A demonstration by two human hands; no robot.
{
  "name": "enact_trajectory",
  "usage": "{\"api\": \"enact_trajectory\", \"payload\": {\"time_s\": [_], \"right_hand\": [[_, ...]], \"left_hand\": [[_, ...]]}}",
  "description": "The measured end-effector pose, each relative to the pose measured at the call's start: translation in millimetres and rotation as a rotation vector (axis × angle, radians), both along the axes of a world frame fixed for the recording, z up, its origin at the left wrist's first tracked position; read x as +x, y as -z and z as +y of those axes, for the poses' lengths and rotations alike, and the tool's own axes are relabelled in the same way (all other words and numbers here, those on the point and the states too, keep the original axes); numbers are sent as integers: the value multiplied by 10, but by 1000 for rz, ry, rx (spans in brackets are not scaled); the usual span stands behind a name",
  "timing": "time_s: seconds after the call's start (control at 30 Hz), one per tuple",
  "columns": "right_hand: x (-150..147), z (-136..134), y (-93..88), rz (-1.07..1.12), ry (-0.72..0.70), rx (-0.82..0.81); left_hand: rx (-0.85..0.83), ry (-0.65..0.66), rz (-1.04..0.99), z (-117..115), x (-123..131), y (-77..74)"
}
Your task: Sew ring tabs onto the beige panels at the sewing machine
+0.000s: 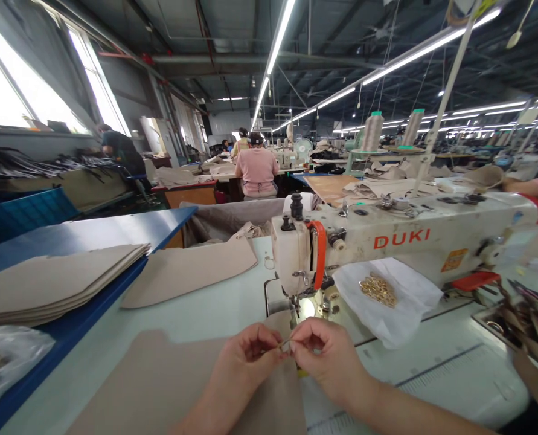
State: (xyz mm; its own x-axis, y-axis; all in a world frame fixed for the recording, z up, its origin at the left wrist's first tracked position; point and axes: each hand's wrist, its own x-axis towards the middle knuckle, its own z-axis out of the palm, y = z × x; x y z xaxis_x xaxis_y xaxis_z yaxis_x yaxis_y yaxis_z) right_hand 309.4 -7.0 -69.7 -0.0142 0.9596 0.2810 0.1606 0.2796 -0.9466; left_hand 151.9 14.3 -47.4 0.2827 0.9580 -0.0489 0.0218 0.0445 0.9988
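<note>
In front of the sewing machine [413, 235], left hand [247, 360] and right hand [329, 357] each grip a small thin piece [285, 342]. Its joining to the fabric panel [160, 380] below cannot be confirmed; loose gold fittings [378, 290] beside the machine appear unused.

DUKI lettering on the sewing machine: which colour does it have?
The DUKI lettering is orange-red, best seen in the head view.

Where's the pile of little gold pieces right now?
In the head view, the gold pieces lie right of centre on a white sheet, below the red DUKI letters on the sewing machine.
</note>
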Motion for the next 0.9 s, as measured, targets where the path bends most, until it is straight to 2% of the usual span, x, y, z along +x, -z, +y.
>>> {"api": "enact_trajectory", "payload": {"time_s": [0.17,0.3,0.47,0.67,0.9], "right_hand": [[-4,2,3,-43,1,50],[1,-5,4,-67,-16,92],[35,-47,-26,-54,-60,26],[68,-60,-48,27,-117,-72],[71,-55,-66,-81,-77,-64]], "left_hand": [[66,-21,35,8,-11,95],[221,-74,137,-34,-16,112],[385,-86,272,-100,-50,85],[433,-73,305,-117,-61,66],[439,-90,322,-119,-53,58]]}}
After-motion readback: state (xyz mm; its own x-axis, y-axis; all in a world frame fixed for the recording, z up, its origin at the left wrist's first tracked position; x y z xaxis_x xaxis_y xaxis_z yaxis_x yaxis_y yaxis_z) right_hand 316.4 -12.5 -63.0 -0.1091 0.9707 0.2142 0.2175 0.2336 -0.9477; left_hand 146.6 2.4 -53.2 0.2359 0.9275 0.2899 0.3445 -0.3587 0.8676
